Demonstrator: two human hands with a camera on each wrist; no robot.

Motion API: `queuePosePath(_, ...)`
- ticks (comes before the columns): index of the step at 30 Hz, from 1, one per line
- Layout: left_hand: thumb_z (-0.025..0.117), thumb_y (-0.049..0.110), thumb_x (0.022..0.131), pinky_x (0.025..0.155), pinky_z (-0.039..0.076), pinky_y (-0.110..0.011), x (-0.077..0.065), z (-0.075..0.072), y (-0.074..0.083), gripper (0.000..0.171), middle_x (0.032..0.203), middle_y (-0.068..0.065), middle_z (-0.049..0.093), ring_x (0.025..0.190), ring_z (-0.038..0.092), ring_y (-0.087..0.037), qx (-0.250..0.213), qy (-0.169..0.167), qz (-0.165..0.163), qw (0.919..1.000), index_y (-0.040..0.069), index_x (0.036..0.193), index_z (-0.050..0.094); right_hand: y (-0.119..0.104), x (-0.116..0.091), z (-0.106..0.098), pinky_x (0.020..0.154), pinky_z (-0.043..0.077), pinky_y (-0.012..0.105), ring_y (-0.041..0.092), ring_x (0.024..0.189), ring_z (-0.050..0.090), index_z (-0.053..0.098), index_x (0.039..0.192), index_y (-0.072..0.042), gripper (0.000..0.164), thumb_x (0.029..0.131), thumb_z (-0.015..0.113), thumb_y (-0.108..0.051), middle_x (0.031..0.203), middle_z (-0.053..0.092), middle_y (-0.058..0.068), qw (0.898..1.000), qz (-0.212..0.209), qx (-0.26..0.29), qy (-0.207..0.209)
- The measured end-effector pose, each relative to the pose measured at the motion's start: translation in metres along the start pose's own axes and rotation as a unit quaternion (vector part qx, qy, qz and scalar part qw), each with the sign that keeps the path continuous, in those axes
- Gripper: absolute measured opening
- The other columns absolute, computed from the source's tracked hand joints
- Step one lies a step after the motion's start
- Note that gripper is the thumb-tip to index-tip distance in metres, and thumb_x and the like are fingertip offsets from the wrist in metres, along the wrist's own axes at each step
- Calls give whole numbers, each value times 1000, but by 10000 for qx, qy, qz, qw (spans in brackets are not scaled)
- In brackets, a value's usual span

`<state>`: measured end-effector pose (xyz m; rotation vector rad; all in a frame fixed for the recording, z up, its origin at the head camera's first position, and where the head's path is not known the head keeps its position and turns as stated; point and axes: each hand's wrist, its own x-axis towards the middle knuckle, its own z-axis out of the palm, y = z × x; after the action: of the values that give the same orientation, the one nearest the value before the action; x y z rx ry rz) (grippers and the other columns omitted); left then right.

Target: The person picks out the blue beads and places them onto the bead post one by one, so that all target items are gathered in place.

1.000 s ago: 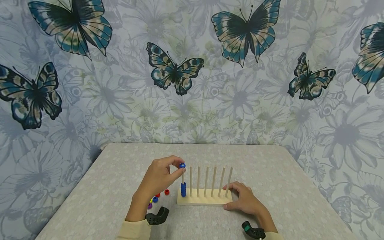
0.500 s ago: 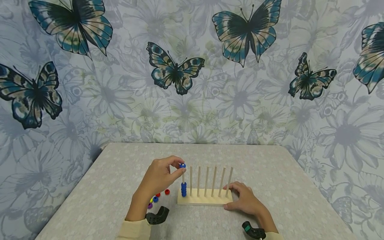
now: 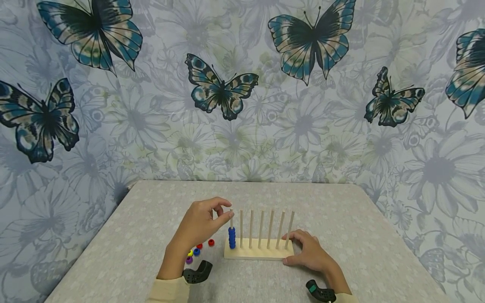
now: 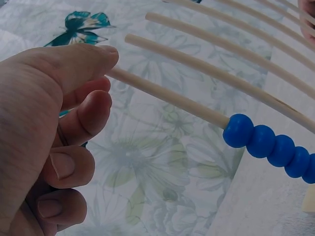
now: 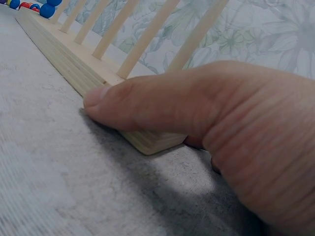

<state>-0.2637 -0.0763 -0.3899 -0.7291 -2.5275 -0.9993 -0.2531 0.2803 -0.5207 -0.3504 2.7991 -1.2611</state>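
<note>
A wooden peg stand (image 3: 261, 253) with a row of upright pegs sits on the table. Its leftmost peg carries a stack of several blue beads (image 3: 232, 238), also large in the left wrist view as round blue beads (image 4: 263, 141). At the top of that peg is my left hand (image 3: 202, 221), thumb and index finger parted around the tip with no bead between them. The other left fingers bend loosely. My right hand (image 3: 308, 252) grips the stand's right end, thumb (image 5: 133, 101) along the front edge and fingers behind. The other pegs are bare.
Loose beads lie left of the stand, partly behind the left wrist: a red bead (image 3: 211, 242), a blue bead (image 3: 196, 251), a purple bead (image 3: 189, 260) and others. Both wrists wear black devices. A butterfly-patterned wall (image 3: 242, 139) rises behind the table (image 3: 322, 202).
The blue bead that my left fingers pinched at the peg's top has dropped down onto the stack, which is now taller. My left fingers have parted slightly. My right hand has stayed put.
</note>
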Motion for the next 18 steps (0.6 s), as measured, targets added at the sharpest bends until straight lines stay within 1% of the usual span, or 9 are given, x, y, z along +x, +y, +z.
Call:
queuePosePath(4, 72, 38, 93, 46, 39, -23, 0, -2, -2, 21, 72, 17, 57, 49, 42, -5, -8, 74, 31, 10000, 23, 108, 74, -1, 0, 0, 100, 25, 49, 22, 127, 51, 66, 112, -37, 58, 62, 92, -49, 120, 63, -16, 9999, -60, -80, -15)
queuePosePath(7, 72, 38, 93, 46, 38, -23, 0, -3, -1, 20, 71, 17, 55, 49, 41, -5, -34, 77, -10, 10000, 24, 108, 74, -1, -1, 1, 100, 25, 50, 23, 128, 51, 66, 112, -36, 58, 63, 92, -48, 121, 63, -14, 9999, -73, -87, -21)
queuePosePath(11, 71, 38, 93, 46, 38, -23, -1, -3, -1, 18, 70, 16, 55, 51, 43, -6, -38, 115, -42, 9999, 25, 106, 74, 1, -1, 2, 103, 22, 52, 23, 128, 50, 66, 110, -37, 58, 61, 93, -50, 120, 63, -15, 10000, 51, -31, -18)
queuePosePath(15, 70, 37, 95, 48, 40, -23, -1, -3, -4, 16, 71, 16, 56, 53, 46, -6, 10, 244, -35, 9997, 25, 104, 74, 1, -1, 2, 104, 22, 51, 22, 128, 51, 66, 111, -37, 58, 60, 93, -50, 120, 63, -15, 10000, 58, -13, 5)
queuePosePath(18, 70, 35, 95, 48, 41, -24, -2, -3, -7, 15, 72, 15, 57, 54, 47, -7, -1, 334, -113, 9994, 25, 105, 75, 0, -1, 1, 103, 24, 50, 22, 127, 52, 66, 112, -37, 59, 61, 93, -49, 119, 63, -15, 10000, -26, -42, 43)
